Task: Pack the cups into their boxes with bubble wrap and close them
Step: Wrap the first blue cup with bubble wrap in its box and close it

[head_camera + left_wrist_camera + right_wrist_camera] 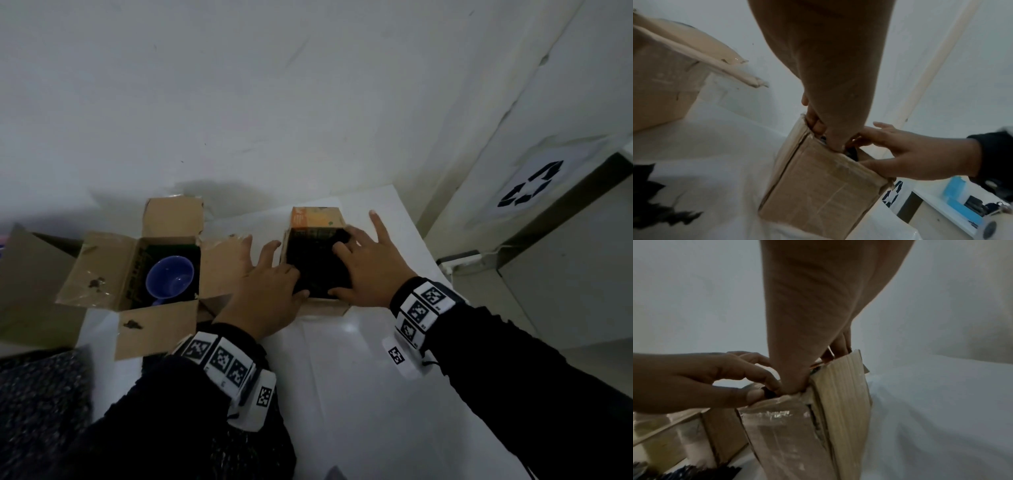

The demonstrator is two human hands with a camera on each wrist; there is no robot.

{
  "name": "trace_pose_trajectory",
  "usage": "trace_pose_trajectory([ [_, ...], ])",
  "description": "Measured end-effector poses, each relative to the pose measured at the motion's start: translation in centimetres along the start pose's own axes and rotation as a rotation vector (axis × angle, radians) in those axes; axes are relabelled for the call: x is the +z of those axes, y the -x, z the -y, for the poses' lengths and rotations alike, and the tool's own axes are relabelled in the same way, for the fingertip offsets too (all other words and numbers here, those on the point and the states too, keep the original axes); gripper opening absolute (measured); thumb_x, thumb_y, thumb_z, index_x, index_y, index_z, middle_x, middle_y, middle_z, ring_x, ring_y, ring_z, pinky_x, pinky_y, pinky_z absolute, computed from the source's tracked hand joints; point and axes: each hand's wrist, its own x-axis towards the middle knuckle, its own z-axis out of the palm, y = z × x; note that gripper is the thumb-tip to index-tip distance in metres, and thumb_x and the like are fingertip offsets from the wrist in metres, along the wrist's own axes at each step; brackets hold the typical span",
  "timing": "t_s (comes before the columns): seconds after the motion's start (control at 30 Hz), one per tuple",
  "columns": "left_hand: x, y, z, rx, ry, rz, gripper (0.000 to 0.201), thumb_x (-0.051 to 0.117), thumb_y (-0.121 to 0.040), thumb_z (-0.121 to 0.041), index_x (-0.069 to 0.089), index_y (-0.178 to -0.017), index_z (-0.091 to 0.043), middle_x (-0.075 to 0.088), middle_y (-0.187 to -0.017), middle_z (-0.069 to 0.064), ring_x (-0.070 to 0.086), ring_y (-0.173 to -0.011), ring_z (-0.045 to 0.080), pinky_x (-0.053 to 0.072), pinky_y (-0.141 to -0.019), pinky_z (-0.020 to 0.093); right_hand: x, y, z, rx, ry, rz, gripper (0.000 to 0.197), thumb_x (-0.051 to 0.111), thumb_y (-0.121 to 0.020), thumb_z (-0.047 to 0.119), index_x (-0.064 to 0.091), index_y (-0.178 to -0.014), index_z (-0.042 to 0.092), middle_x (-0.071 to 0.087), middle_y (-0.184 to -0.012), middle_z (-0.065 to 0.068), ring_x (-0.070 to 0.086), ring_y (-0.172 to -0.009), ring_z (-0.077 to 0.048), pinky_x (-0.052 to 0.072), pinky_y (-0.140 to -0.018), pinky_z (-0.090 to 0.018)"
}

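1. The small cardboard box [322, 306] stood on the white table [359, 359], filled with something dark [318, 263]; both hands pressed into it.
2. The left hand [263, 291] and right hand [370, 270] lay spread, fingers relaxed, gripping nothing.
3. Just beside it, the larger open box [102, 270], its flaps torn, held a blue cup [169, 277].
4. Bare tabletop lay nearer the person.

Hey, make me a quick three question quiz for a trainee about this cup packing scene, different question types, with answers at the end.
1. True or false: the blue cup sits in the open box on the left.
2. Which box do the left hand and right hand both work at? A the open box, B the right box.
3. Fill in: the right box's contents look ____ in colour.

Key: 1 true; 2 B; 3 black.
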Motion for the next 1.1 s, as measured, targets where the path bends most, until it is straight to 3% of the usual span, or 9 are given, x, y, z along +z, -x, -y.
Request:
trace_pose_trajectory([
  [0.07,0.3,0.0,-0.3,0.008,0.013,0.014,0.064,0.025,-0.084,-0.068,0.068,-0.099,-0.024,0.069,-0.113,-0.003,0.037,-0.135,0.032,-0.013,-0.109,0.063,0.1,-0.3,0.5,-0.011,0.012,0.083,0.074,0.045,-0.078,0.07,0.049,-0.124,0.012,0.065,-0.118,-0.009,0.03,-0.142,-0.026,-0.017,-0.114,-0.058],
  [0.17,0.2,0.0,-0.4,0.032,0.003,0.047,0.077,0.016,-0.079,-0.076,0.065,-0.111,-0.026,0.062,-0.128,-0.002,0.031,-0.138,0.031,-0.016,-0.108,0.064,0.1,-1.3,0.6,-0.021,-0.047,0.159,0.071,0.045,-0.082,0.065,0.043,-0.13,0.013,0.059,-0.126,-0.011,0.036,-0.137,-0.026,-0.014,-0.114,-0.056],
  [0.27,-0.2,0.0,-0.1,0.064,0.002,0.082,0.061,0.035,-0.083,-0.071,0.058,-0.117,-0.025,0.057,-0.131,-0.006,0.018,-0.142,0.029,-0.019,-0.106,0.064,-0.3,-2.2,0.0,-0.068,-0.113,0.187,0.075,0.056,-0.076,0.065,0.034,-0.132,0.019,0.06,-0.117,-0.01,0.052,-0.116,-0.031,0.008,-0.116,-0.054],
  [0.43,0.1,0.7,-0.4,0.051,0.021,0.085,0.042,0.046,-0.089,-0.054,0.059,-0.112,-0.022,0.056,-0.127,-0.006,0.016,-0.141,0.031,-0.013,-0.107,0.065,0.1,-3.0,0.1,-0.087,-0.106,0.135,0.078,0.06,-0.072,0.059,0.026,-0.134,0.027,0.04,-0.129,-0.012,0.061,-0.092,-0.036,0.003,-0.113,-0.067],
  [0.6,1.2,1.0,-0.9,0.018,-0.066,0.097,0.023,0.053,-0.089,-0.029,0.062,-0.109,-0.022,0.055,-0.129,-0.001,0.018,-0.142,0.039,-0.011,-0.106,0.069,-1.0,-3.8,-0.1,-0.1,-0.146,0.223,0.056,0.065,-0.079,0.055,0.041,-0.119,0.024,0.049,-0.119,-0.004,0.061,-0.097,-0.029,-0.001,-0.117,-0.059],
  [0.77,2.9,2.1,-0.8,0.066,-0.052,-0.213,0.02,0.067,-0.068,-0.01,0.064,-0.086,-0.019,0.062,-0.095,0.003,0.052,-0.116,0.037,0.021,-0.106,0.059,-1.1,-1.1,0.1,-0.091,-0.219,-0.088,0.014,0.056,-0.079,0.035,0.054,-0.088,0.025,0.059,-0.089,0.007,0.057,-0.097,-0.022,0.019,-0.112,-0.047],
  [0.83,3.6,2.3,-0.8,0.098,-0.037,-0.296,0.022,0.061,-0.068,-0.006,0.063,-0.086,-0.018,0.063,-0.086,0.002,0.054,-0.112,0.036,0.023,-0.105,0.056,-0.3,0.6,0.6,-0.068,-0.297,-0.098,0.018,0.046,-0.082,0.041,0.054,-0.084,0.025,0.06,-0.08,0.008,0.059,-0.089,-0.019,0.014,-0.115,-0.048],
  [0.97,3.8,2.1,-1.1,0.12,-0.02,-0.315,0.021,0.053,-0.071,-0.005,0.064,-0.083,-0.017,0.065,-0.078,0.0,0.051,-0.114,0.035,0.02,-0.11,0.054,1.7,2.6,0.8,-0.087,-0.229,-0.047,0.051,0.044,-0.08,0.071,0.064,-0.093,0.026,0.065,-0.09,0.009,0.056,-0.106,-0.012,0.008,-0.116,-0.061],
  [1.1,3.9,1.8,-1.8,0.247,-0.008,-0.358,0.029,0.039,-0.079,-0.009,0.067,-0.084,-0.014,0.067,-0.079,0.004,0.058,-0.108,0.032,0.016,-0.118,0.047,1.7,2.8,0.5,-0.126,-0.109,-0.034,0.033,0.074,-0.069,0.046,0.07,-0.092,0.023,0.062,-0.097,0.001,0.06,-0.106,-0.024,0.018,-0.112,-0.063],
])
